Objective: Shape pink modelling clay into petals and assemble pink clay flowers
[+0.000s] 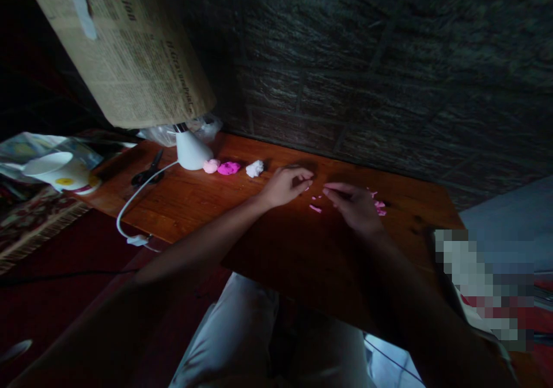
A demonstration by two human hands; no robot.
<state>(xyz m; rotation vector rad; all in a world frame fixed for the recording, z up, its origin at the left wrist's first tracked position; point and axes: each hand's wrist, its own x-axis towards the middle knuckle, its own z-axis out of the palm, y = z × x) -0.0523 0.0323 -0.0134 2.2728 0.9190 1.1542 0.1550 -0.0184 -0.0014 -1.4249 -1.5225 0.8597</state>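
Observation:
My left hand rests on the wooden table, its fingers curled together in a pinch; what they hold is too small to name. My right hand lies a little to the right, palm down, fingers together and pointing left toward it. Between the two hands lie small pink clay bits. More pink scraps lie just beyond my right hand. Further left along the table sit a light pink clay lump, a bright pink clay lump and a white clay lump.
A white lamp base with a newspaper-print shade stands at the back left, its white cord trailing off the edge. Black scissors lie beside it. A white cup sits far left. A dark brick wall runs behind.

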